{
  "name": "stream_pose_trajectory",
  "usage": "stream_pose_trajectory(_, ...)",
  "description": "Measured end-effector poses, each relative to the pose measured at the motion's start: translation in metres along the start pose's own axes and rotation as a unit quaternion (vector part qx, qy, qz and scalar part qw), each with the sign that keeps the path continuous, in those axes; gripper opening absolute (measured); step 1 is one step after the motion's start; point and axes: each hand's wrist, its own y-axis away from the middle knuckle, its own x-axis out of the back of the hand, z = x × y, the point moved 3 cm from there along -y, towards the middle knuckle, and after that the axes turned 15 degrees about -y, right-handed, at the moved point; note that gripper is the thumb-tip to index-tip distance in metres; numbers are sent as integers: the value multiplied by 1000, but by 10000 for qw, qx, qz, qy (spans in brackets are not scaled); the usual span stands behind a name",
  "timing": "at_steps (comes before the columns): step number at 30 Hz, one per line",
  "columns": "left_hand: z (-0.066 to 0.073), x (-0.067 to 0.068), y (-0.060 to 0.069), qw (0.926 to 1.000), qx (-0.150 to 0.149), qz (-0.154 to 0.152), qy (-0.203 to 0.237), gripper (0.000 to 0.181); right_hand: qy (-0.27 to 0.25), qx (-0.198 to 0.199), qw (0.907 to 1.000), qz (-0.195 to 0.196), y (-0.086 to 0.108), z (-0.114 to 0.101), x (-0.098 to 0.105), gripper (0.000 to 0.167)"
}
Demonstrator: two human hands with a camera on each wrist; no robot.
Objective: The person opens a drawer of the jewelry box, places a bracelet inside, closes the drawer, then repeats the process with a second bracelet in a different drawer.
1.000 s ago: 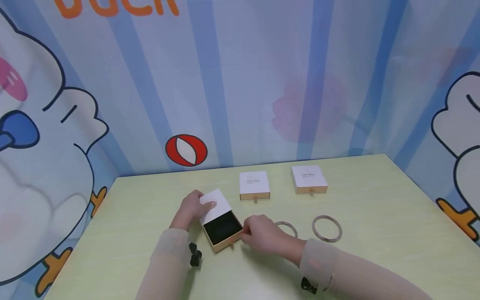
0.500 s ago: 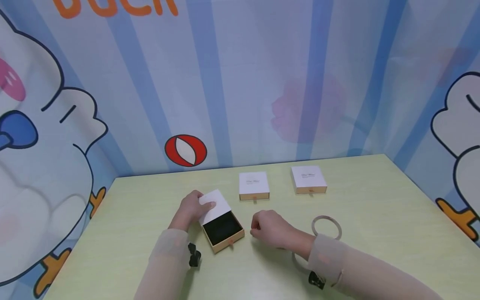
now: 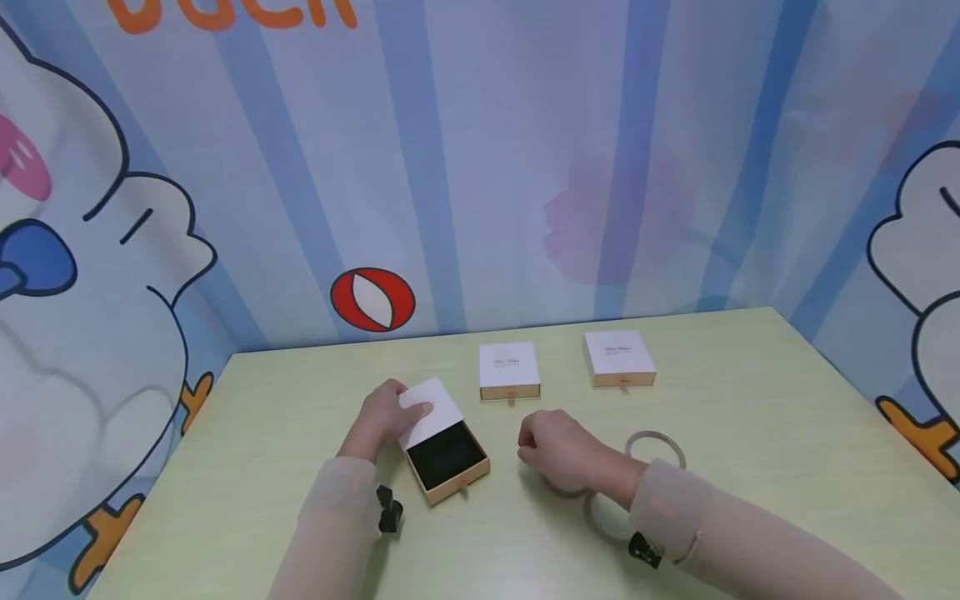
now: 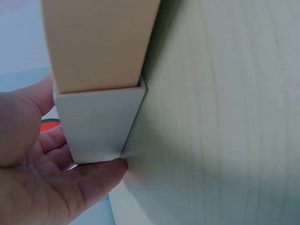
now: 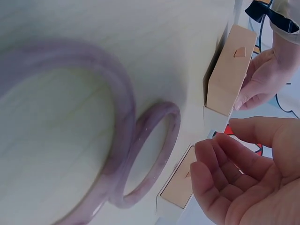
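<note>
My left hand (image 3: 386, 417) grips the white sleeve (image 3: 437, 414) of a small drawer box, thumb on top. The box's tan drawer (image 3: 459, 485) is pulled partway out toward me, showing a black lining. In the left wrist view, fingers (image 4: 101, 180) wrap the sleeve's end. My right hand (image 3: 562, 450) hovers right of the box, fingers loosely curled and holding nothing. Beneath its hand and wrist are two pale mauve bangles, partly hidden; another bangle (image 3: 678, 452) lies behind the wrist. The right wrist view shows a near bangle (image 5: 124, 112) and a farther bangle (image 5: 174, 123).
Two closed white drawer boxes stand toward the back of the pale wooden table (image 3: 300, 400): a middle box (image 3: 510, 367) and a right box (image 3: 619, 357). Behind the table hangs a blue striped cartoon backdrop (image 3: 510, 167).
My right hand has let go of the drawer's front and moved right, over the bangles. The left hand and the box stay where they were.
</note>
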Motion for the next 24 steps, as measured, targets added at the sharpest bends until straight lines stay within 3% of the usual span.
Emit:
stream_pose_trajectory(10, 0, -1, -1, 10000, -14, 9, -32, 58, 1027, 278, 9941, 209, -4, 5, 9, 9)
stream_pose_trajectory(24, 0, 0, 0, 10000, 15, -7, -2, 57, 1810, 357, 9823, 314, -9, 19, 11, 9)
